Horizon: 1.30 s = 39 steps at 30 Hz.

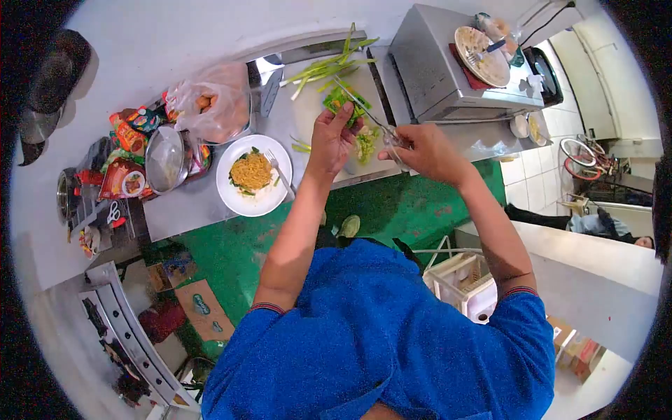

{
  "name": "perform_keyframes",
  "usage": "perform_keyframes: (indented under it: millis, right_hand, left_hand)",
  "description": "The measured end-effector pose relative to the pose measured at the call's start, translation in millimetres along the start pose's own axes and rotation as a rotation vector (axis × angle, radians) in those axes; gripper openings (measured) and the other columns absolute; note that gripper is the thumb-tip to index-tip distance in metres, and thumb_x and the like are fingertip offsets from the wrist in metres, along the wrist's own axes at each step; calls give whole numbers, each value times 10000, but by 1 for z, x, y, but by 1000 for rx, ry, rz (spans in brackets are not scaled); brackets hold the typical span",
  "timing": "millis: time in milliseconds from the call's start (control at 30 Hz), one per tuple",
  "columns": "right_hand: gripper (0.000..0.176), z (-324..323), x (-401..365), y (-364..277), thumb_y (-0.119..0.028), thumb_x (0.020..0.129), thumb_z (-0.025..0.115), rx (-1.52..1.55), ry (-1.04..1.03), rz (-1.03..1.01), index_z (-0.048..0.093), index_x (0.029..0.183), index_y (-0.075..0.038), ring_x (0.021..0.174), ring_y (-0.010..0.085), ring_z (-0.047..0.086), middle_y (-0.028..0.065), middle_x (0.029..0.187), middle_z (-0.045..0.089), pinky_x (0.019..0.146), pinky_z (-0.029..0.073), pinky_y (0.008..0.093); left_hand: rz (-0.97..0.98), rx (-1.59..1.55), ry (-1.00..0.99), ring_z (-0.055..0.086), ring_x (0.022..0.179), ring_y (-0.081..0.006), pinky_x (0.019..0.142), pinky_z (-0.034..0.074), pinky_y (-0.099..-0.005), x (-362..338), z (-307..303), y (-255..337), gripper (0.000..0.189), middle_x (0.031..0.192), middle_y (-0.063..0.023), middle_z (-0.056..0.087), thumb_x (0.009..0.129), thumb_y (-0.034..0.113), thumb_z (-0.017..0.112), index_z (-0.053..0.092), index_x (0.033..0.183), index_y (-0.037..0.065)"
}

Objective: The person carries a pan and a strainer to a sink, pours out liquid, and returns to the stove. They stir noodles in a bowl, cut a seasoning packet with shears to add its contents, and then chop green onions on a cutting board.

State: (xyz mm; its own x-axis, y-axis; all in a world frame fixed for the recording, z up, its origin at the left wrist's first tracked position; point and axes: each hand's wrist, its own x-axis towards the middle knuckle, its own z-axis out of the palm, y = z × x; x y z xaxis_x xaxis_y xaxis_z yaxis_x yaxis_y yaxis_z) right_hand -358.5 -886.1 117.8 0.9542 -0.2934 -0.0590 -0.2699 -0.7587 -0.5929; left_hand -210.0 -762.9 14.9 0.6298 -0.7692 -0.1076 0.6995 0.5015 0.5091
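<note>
My left hand [332,136] is pinched on a small bright green packet [343,99] with orange marks, above a pale cutting board [308,105]. In my right hand [427,150] is a knife [364,106], its long thin blade slanting up and left beside the packet. My fingers cover part of its handle. Chopped pale green vegetable [365,145] lies on the board under my hands. Long spring onions [329,70] stretch across the board's far end. To the left, a white plate [231,199] holds noodles [250,172] and greens, with a fork [281,173] on its rim.
A metal oven-like box [427,63] stands right, with a used plate [483,56] on top. Left are a bag of eggs [210,105], food packets [126,178], a metal strainer [166,159] and white-handled scissors [114,212]. Another person [609,224] is at far right.
</note>
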Motion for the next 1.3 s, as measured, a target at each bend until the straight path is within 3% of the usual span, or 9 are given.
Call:
perform_keyframes:
  millis: [67,133,567,967,1033,1067,1167,1233,1300]
  right_hand:
    - [517,1,6,-4,-439,785,750,-8,-2,5,550,684,26,485,244,420,139,541,494,494,362,401]
    - [518,-2,11,-14,-439,780,755,-36,-47,43,541,666,18,474,241,414,135,534,494,490,362,400]
    - [547,23,64,-25,-483,765,749,-83,15,-28,536,647,6,478,303,473,137,532,512,498,373,412]
    - [619,33,90,-40,-607,722,726,-136,15,141,556,634,-18,521,337,529,159,564,550,520,408,429]
    - [421,29,94,-45,-449,766,661,-176,-97,207,610,693,-37,667,396,636,191,665,629,615,503,474]
    - [421,31,96,-43,-449,766,661,-176,-96,210,610,693,-37,667,396,636,191,665,629,615,503,474]
    - [433,36,97,-37,-468,762,662,-182,-85,197,610,719,-40,666,398,633,193,671,627,616,501,471]
    - [615,39,95,-38,-593,712,740,-168,-41,158,552,674,-9,566,356,561,176,604,558,555,429,447]
    - [595,40,86,-36,-572,713,749,-196,-47,145,554,687,-10,570,358,556,177,612,559,560,430,447]
  left_hand:
    - [3,-5,15,638,853,-149,772,561,-284,2,-4,4,158,958,-37,647,941,156,615,583,1060,57]
    - [-51,33,-49,623,873,-94,764,535,-263,5,-10,7,114,990,13,663,926,140,639,631,1035,110]
    - [-77,42,-74,630,829,-95,739,545,-256,31,-47,40,123,976,13,662,927,153,638,632,1039,100]
    - [-138,-11,-141,651,835,-113,762,570,-287,50,-71,45,129,956,1,671,916,162,654,631,1017,85]
    - [-172,-19,-130,657,833,-119,762,574,-292,53,-76,42,122,954,-2,674,918,158,650,632,1015,86]
    - [-176,-19,-132,657,833,-119,762,574,-292,54,-79,41,122,954,-2,674,918,158,650,632,1015,86]
    - [-176,-82,-132,661,828,-129,760,576,-295,56,-83,41,120,948,-4,674,920,161,646,632,1013,86]
    - [-189,-92,-135,658,809,-143,736,572,-290,59,-86,41,117,931,-5,669,925,149,635,627,1024,86]
    - [-174,-100,-89,649,817,-148,740,566,-294,69,-97,48,119,930,-14,665,928,142,629,621,1030,82]
